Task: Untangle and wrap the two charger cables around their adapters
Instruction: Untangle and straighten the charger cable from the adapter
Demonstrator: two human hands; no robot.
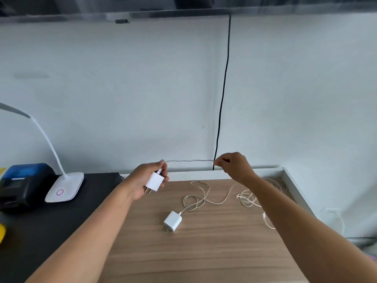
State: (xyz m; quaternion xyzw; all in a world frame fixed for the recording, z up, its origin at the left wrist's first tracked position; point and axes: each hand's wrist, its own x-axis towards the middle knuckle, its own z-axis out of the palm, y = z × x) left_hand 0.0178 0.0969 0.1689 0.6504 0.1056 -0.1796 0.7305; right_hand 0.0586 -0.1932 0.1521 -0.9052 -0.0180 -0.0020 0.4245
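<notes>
My left hand (145,178) holds a white adapter (154,182) above the far edge of the wooden table (204,252), prongs pointing down toward me. Its white cable (189,160) runs taut to the right, where my right hand (234,165) pinches it. The rest of that cable drops behind my right arm into a loose tangle (247,198). A second white adapter (172,221) lies on the table in the middle, with its cable (201,196) looping away to the right.
A white desk lamp (64,186) stands on a black surface (40,231) at the left, beside a black and blue device (22,184). A black cord (223,94) hangs down the white wall behind. The table's right edge has a white rail (295,190).
</notes>
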